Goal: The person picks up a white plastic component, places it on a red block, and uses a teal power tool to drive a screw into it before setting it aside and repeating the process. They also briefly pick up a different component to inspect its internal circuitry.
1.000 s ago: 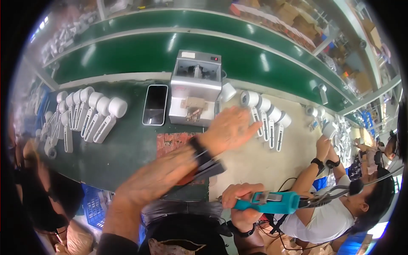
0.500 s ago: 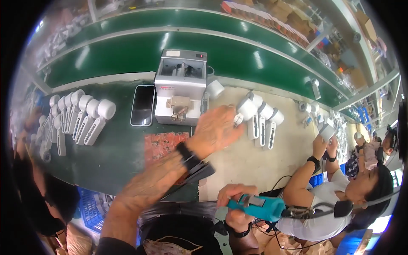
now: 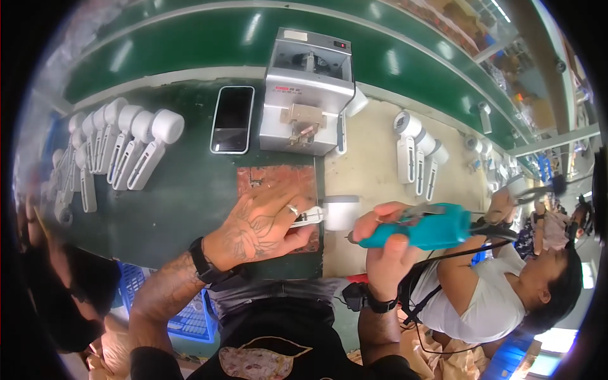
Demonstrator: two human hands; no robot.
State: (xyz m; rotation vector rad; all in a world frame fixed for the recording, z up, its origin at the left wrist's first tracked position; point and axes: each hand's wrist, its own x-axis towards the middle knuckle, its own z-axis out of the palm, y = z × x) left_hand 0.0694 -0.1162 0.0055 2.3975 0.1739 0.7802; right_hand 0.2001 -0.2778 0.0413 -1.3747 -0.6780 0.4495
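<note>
Over the red mat (image 3: 278, 175), my left hand (image 3: 256, 225) is closed on the handle of a white handheld device with a round, drum-shaped head (image 3: 342, 213). The device lies on its side, its head pointing right, past the mat's edge. My fingers cover much of the handle. My right hand (image 3: 387, 263) grips a teal electric screwdriver (image 3: 423, 229). Its tip points left, just below the device's head and apart from it. A cable runs from its rear end to the right.
Behind the mat stands a silver box-shaped machine (image 3: 297, 120), beside a phone (image 3: 233, 120). Several similar white devices (image 3: 144, 166) lie at the left, others (image 3: 406, 161) at the right. A co-worker (image 3: 481, 291) sits at the right. A blue basket (image 3: 190, 320) stands below the table edge.
My left hand has come back from the right-hand group to the mat with one white device. My right hand has raised the electric screwdriver toward it. The whole view has shifted.
</note>
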